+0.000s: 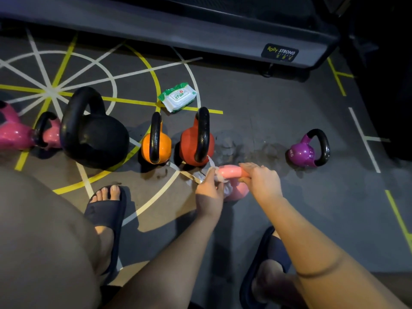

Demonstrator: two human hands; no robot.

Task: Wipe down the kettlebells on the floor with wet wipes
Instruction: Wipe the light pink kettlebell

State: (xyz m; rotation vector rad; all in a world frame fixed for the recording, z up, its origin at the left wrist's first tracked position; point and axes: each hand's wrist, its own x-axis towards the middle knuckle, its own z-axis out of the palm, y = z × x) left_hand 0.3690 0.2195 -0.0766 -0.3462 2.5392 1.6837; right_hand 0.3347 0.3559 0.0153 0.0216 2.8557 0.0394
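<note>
Dark lined floor (256,112) beside the red kettlebell (189,146) is where the right hand (262,180) grips the pink kettlebell (229,171) by its handle while the left hand (209,190) pinches a wipe (227,190) round it, wiping the handle; I'd judge the body needs doing next.

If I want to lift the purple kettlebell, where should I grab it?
The purple kettlebell sits tilted, its black handle looping out to the right. Probably grab that handle, reaching from the right and above, and curl your fingers through the loop; the round body looks too smooth to hold.
</note>
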